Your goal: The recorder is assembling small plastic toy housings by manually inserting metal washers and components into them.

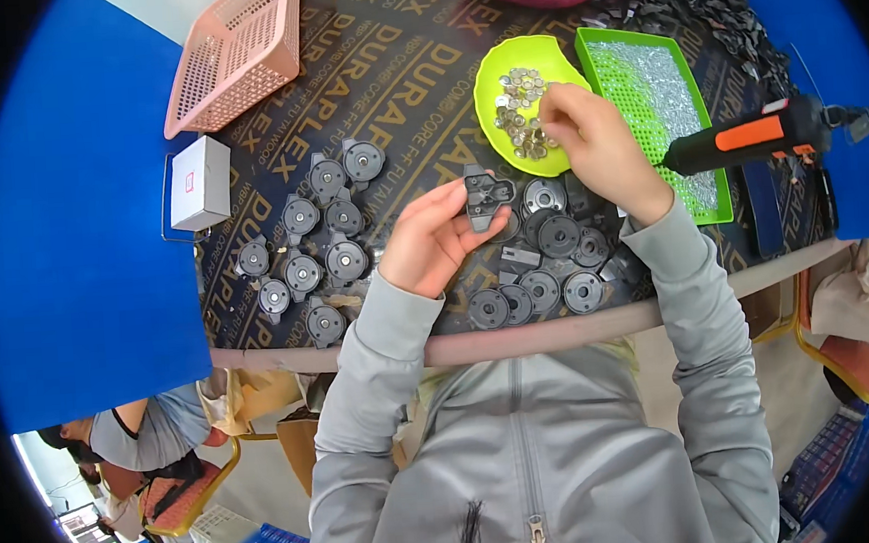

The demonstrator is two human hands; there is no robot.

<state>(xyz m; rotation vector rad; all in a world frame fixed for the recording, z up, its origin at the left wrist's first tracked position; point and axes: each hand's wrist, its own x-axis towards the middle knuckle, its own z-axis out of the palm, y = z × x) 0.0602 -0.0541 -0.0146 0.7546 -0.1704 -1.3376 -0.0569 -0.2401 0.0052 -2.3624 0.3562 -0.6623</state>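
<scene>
The left hand grips a dark plastic bracket above the table's printed covering; the right hand, fingers pinched together, picks at small metal washers in a lime dish. A white box with a small label lies far left, below a pink basket; a green tray sits just right of the dish.

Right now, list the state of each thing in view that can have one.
Left hand: shut on a dark bracket part, lifted off the table.
Right hand: fingertips down among the small metal pieces.
Yellow-green dish: holds the pieces.
Green tray: filled with silvery bits.
Pink basket: tilted, looks empty.
Electric screwdriver: lying unheld at the tray's edge.
Round dark parts: laid out flat in groups.
</scene>
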